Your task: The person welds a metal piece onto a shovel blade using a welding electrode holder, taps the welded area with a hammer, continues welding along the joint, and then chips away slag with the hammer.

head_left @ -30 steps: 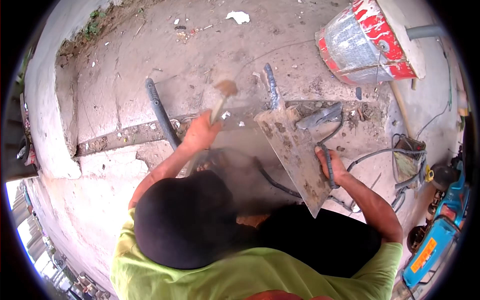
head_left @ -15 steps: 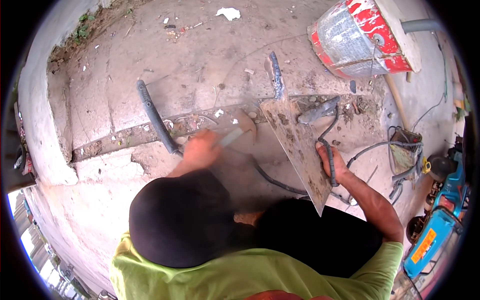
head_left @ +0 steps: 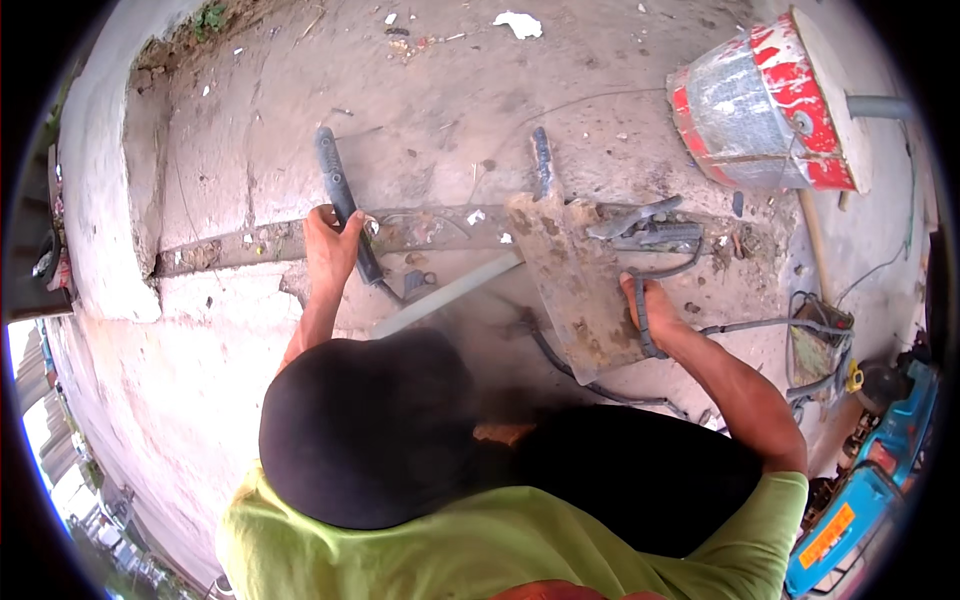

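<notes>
My left hand (head_left: pixel 328 243) is closed around a dark grey ribbed bar (head_left: pixel 337 188) that lies slanted across a long metal strip (head_left: pixel 430 226) on the concrete. My right hand (head_left: pixel 648 308) grips a grey loop handle at the right edge of a rusty brown flat board (head_left: pixel 572 282), which stands tilted over the strip. A light grey hammer handle (head_left: pixel 445 295) lies on the ground between my hands, free of both. A grey clamp with a cable (head_left: pixel 648 228) rests just beyond the board. My black cap and green shirt hide the near ground.
A red and silver bucket (head_left: pixel 762 100) lies on its side at the far right. Cables and a small wire basket (head_left: pixel 818 345) sit right of my arm, and a blue machine (head_left: pixel 868 490) is at the lower right. A raised concrete ledge (head_left: pixel 105 215) runs along the left.
My left hand swung the hammer down onto the strip, then let it go; it now lies on the ground. That hand moved left and took the dark bar. My right hand kept its grip.
</notes>
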### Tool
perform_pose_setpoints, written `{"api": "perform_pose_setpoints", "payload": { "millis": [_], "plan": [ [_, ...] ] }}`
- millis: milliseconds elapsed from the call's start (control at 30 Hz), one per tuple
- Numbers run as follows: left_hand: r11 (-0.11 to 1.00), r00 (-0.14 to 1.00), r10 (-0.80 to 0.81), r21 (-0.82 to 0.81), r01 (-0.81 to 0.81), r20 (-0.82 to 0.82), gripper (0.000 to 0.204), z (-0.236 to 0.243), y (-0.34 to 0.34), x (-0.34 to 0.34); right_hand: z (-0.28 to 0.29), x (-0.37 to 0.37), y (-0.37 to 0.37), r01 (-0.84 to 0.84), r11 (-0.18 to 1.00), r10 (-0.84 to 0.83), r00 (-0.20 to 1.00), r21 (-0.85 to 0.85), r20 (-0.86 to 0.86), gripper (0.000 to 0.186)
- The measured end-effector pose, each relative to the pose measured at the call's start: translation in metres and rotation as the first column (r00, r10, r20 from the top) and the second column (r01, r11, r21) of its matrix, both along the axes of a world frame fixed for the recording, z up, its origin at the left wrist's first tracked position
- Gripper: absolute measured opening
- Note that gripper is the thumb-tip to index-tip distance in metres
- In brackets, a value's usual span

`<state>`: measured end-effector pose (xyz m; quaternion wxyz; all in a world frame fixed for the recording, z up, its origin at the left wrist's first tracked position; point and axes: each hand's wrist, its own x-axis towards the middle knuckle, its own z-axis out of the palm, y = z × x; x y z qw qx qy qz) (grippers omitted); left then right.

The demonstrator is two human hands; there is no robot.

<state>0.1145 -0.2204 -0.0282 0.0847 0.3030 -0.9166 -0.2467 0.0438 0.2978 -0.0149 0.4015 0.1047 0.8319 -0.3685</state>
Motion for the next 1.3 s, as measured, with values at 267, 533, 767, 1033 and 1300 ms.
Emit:
{"api": "perform_pose_setpoints", "payload": {
  "millis": [267,533,767,1033,1300],
  "plan": [
    [0.571,0.98,0.163,0.799,-0.191,0.117,0.038,-0.036,-0.026,0.009,0.023,-0.011,-0.014,-0.015,0.992,0.004,0.996,0.122,0.089,0.056],
    [0.407,0.985,-0.168,0.909,0.095,-0.028,0.036,0.033,0.03,0.008,0.004,-0.01,0.005,-0.044,0.996,0.04,0.997,0.071,0.06,0.061],
    [0.703,0.887,-0.405,0.696,0.147,0.222,0.046,0.054,0.067,-0.016,0.032,-0.027,-0.004,-0.142,0.987,0.138,0.989,0.076,0.045,0.06],
    [0.566,0.879,-0.456,0.807,0.166,0.14,0.038,0.055,0.077,-0.024,0.04,-0.023,-0.008,-0.198,0.973,0.201,0.979,0.12,-0.016,0.063],
    [0.566,0.807,-0.528,0.818,0.103,0.264,0.052,0.058,0.082,-0.028,0.045,-0.03,-0.014,-0.227,0.965,0.218,0.972,0.128,0.086,0.061]
  ]
}}
